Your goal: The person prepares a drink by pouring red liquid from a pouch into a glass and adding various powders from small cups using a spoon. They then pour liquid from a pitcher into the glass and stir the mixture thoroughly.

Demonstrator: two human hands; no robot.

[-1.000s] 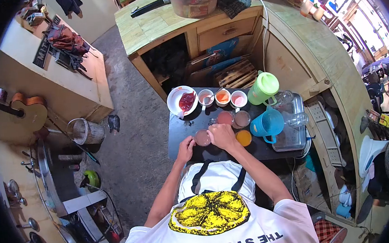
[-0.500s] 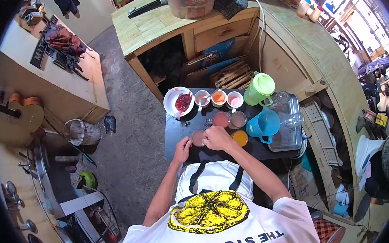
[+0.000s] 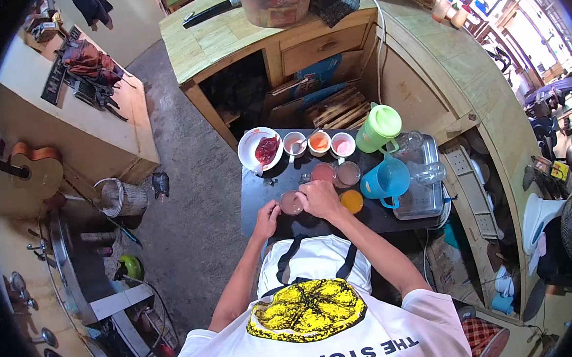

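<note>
A glass mug of murky pinkish-brown drink [image 3: 292,203] stands near the front of the dark table [image 3: 253,187]. My left hand [image 3: 267,219] is closed at the mug's left side, where its fingers partly hide the handle area. Against the right side, my right hand [image 3: 320,198] has its curled fingers on the same mug. Just behind are a mug of red drink [image 3: 323,172] and a glass of brownish drink [image 3: 349,174]. To the right of my right hand sits a glass of orange drink [image 3: 352,202].
Along the back stand a white bowl with a red bag [image 3: 246,145] and several white cups [image 3: 295,146]. On the right are a green pitcher [image 3: 379,128], a blue pitcher [image 3: 384,183] and a tray [image 3: 418,214] with clear glasses. A wooden counter [image 3: 217,47] rises behind.
The view has shifted slightly. Both hands stay at the mug, with little visible movement.
</note>
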